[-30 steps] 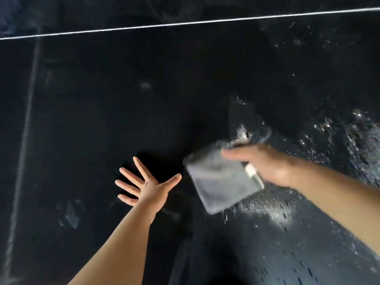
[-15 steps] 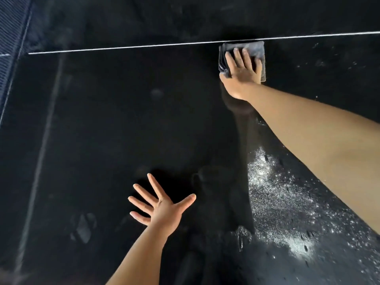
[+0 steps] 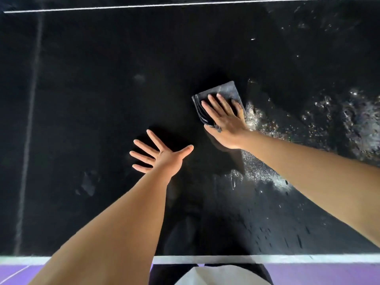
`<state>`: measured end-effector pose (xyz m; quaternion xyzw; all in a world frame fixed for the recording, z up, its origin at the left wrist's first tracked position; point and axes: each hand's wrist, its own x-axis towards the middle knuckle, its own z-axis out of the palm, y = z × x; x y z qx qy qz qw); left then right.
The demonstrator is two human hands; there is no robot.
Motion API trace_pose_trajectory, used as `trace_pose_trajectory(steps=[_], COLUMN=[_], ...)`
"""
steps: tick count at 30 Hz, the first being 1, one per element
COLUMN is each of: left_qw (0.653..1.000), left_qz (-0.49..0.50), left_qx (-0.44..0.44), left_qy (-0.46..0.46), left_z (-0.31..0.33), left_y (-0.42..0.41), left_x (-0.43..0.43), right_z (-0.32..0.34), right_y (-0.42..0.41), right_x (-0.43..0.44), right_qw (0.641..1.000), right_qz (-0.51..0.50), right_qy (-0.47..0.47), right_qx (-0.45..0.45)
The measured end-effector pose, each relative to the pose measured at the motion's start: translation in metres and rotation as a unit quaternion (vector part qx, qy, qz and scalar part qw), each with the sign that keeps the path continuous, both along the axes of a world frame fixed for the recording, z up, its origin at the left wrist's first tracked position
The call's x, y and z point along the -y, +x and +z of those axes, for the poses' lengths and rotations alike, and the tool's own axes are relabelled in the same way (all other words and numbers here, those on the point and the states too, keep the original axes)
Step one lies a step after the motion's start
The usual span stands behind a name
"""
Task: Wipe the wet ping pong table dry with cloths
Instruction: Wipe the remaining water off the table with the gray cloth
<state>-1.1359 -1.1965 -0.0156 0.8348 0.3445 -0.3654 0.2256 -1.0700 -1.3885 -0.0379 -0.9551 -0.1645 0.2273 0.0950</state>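
1 cloth [image 3: 223, 95] is pressed flat on the tabletop [image 3: 92, 83] under the right hand [image 3: 224, 122], mid-wipe.
The left hand [image 3: 162, 157] is spread open, empty; droplets [image 3: 267, 173] to the right are judged next.

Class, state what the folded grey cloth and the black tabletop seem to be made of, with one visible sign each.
Folded grey cloth: probably soft microfibre or terry, matt, with stacked folds at its edge. Black tabletop: hard, smooth painted board, probably; water beads and glints on it.
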Motion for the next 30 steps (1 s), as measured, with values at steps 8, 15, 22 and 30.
trace_pose_trajectory(steps=[8,15,22,30], left_qw=[0.999,0.991,0.952,0.935], left_qz=[0.015,-0.043,-0.148,-0.242], left_qx=[0.05,0.105,0.195,0.191], left_qy=[-0.015,-0.066,-0.182,-0.175], left_z=[-0.005,0.0,0.003,0.031], left_y=[-0.006,-0.022,-0.104,-0.228], left_x=[-0.003,-0.016,-0.064,-0.013], right_z=[0.003,0.016,0.056,0.106], right_y=[-0.202,-0.354,-0.394,-0.409], right_x=[-0.052,-0.094,-0.11,-0.085], right_qw=[0.995,0.98,0.905,0.663], right_qz=[-0.074,-0.15,-0.298,-0.54], right_qy=[0.021,0.076,0.241,0.48], right_qx=[-0.055,-0.104,-0.184,-0.197])
